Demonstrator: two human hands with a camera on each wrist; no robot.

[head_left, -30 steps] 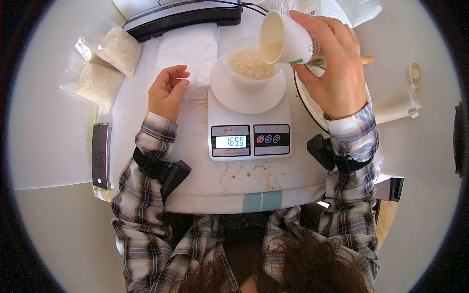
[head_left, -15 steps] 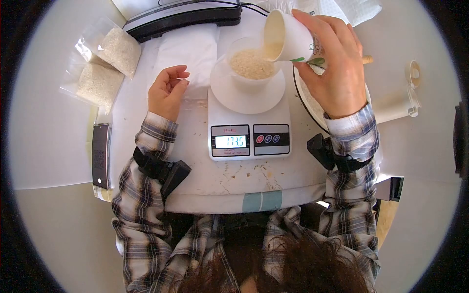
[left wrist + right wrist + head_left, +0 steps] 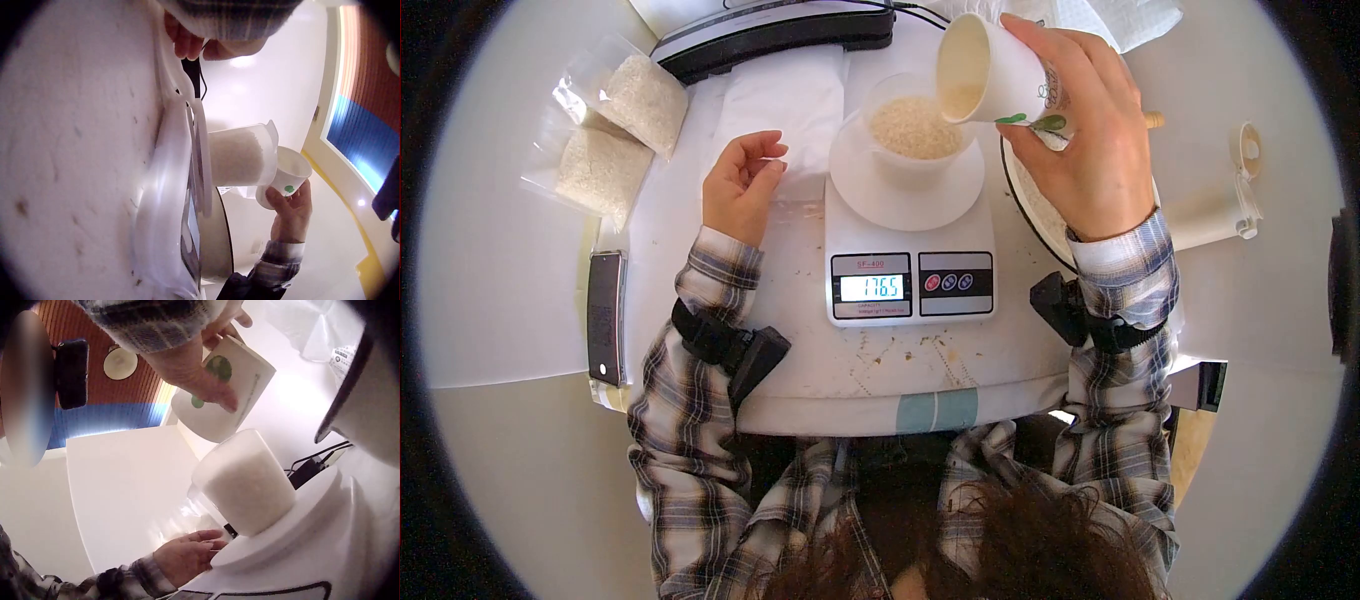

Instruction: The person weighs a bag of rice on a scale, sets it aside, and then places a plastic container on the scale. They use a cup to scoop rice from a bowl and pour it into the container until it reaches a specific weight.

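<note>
My right hand (image 3: 1090,140) grips a white paper cup (image 3: 990,75) with a green leaf print, tilted mouth-down over a clear plastic container of rice (image 3: 913,128). That container stands on the round platform of a white kitchen scale (image 3: 910,250), whose display (image 3: 872,287) reads 176.5. The right wrist view shows the cup (image 3: 225,394) just above the rice container (image 3: 245,482). My left hand (image 3: 740,185) rests on the table left of the scale, fingers loosely curled, holding nothing. In the left wrist view, the container (image 3: 240,154) and cup (image 3: 284,178) meet at the rim.
Two clear bags of rice (image 3: 615,130) lie at the far left. A black phone (image 3: 606,318) sits by the left table edge. A black and grey sealer machine (image 3: 770,35) stands behind the scale. A dark-rimmed bowl (image 3: 1030,205) sits under my right arm. A white object (image 3: 1245,185) lies far right.
The scale reading climbed from 169.0 to 176.5 as rice went from the cup into the container. The cup tipped slightly more; my left hand stayed put.
</note>
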